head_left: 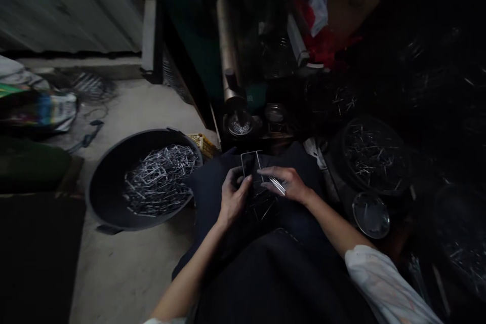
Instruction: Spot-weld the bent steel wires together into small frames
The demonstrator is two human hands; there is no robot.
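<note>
Over my lap, my left hand (234, 196) pinches one leg of a thin bent wire piece (251, 152), shaped like an upside-down square U. My right hand (289, 184) is closed around a few short, shiny metal rods (277, 185), which lie slantwise under its fingers. Its fingertips reach the other leg of the bent wire. Between my forearms, more loose wire pieces (264, 208) lie in the dark area of my lap; what they rest on is too dark to make out.
A wide black basin (108, 182) heaped with bent wire pieces (161, 179) stands on the floor at left. Ahead is a dark machine with a metal shaft (227, 35) and a small bowl of bits (240, 126). At right are a tub of wire pieces (374, 154) and a round dish (371, 215).
</note>
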